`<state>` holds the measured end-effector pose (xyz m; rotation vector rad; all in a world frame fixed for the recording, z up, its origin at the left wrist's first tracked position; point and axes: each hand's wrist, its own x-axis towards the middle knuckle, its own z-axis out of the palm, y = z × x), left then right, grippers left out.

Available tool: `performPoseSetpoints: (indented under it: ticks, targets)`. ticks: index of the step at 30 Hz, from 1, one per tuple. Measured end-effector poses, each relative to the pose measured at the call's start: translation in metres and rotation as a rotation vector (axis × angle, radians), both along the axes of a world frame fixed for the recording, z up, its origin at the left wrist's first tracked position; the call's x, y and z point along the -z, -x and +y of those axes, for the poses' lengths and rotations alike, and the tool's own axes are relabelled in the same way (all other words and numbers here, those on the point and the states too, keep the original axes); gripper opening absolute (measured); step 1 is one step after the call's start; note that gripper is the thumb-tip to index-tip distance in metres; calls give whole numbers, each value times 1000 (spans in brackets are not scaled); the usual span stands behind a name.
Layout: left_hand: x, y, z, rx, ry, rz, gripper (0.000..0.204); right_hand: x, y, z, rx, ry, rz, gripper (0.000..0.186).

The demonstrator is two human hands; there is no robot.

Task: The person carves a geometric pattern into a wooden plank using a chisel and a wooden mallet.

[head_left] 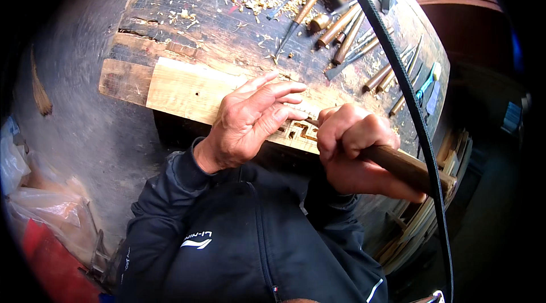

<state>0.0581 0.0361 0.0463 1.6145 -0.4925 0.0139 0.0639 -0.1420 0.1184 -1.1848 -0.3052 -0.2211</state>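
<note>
My right hand (358, 155) is closed round the wooden handle (424, 175) of a carving tool, whose dark shaft points left toward a pale board (187, 92) along the bench's near edge. Beneath it, a patch of cut angular pattern (300, 132) shows in the wood, partly covered by both hands. My left hand (247, 121) rests over the board with fingers extended and apart, its fingertips beside the shaft; whether they touch it is unclear.
Many wooden-handled chisels (335, 30) and a blue brush (426, 84) lie on the worn bench (153, 1) among shavings. A dark cord (409, 81) crosses the right side. Plastic bags (45, 206) sit at left; stacked boards (421, 229) stand at right.
</note>
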Motion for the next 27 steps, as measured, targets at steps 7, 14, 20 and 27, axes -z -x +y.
performPoseSetpoints:
  ticks: [7,14,20,27]
  targets:
    - [-3,-1,-1,14,4,3,26,2,0,-10,22,-62,25,101]
    - [1,0,-2,-26,39,-23,26,0,5,-2,10,108,18,106]
    - [3,5,-4,5,145,147,38,-6,2,5,-85,152,-71,72]
    - [1,1,-3,-45,36,12,39,18,1,6,-59,196,-101,99]
